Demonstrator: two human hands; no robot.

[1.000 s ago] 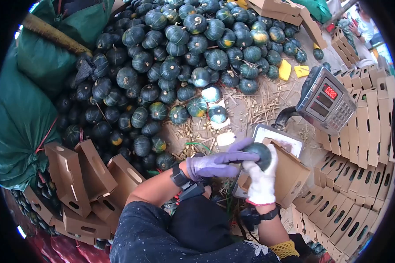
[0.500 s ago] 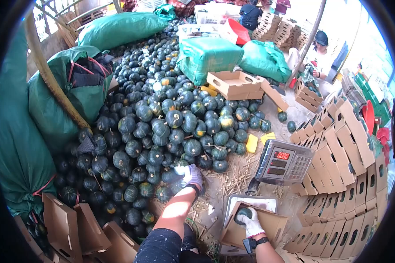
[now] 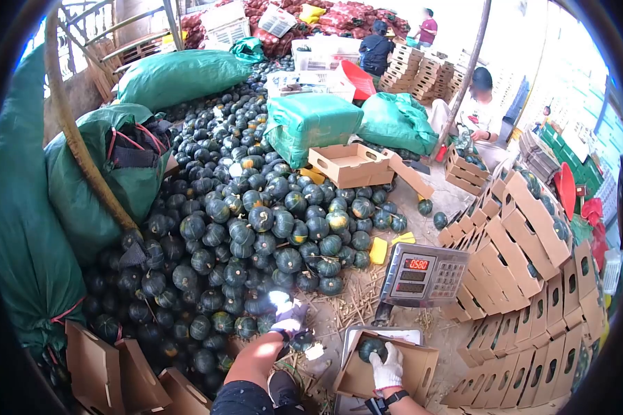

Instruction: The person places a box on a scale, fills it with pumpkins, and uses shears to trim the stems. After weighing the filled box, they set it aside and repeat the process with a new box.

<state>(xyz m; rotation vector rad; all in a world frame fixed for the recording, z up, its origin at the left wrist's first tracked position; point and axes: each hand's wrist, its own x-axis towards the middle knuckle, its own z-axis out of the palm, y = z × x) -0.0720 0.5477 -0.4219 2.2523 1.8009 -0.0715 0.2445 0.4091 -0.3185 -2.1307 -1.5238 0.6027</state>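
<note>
1. The right hand (image 3: 387, 366), in a white glove, has its fingers curled over a squash (image 3: 368, 347) and grips it.
2. The squash sits inside an open box (image 3: 417, 377), which stands on the scale's tray (image 3: 367, 333).
3. The left hand (image 3: 289, 319), in a purple glove, is stretched out to the near edge of the pile (image 3: 256, 228) of dark green squashes. Glare hides whether its fingers are spread or closed.
4. A stray gourd (image 3: 302, 340) lies just beside the left hand.
5. The display (image 3: 422, 274) stands behind the tray, its red digits lit.
6. Empty cartons (image 3: 533, 277) are stacked on the right, and green sacks (image 3: 34, 228) lie on the left.
</note>
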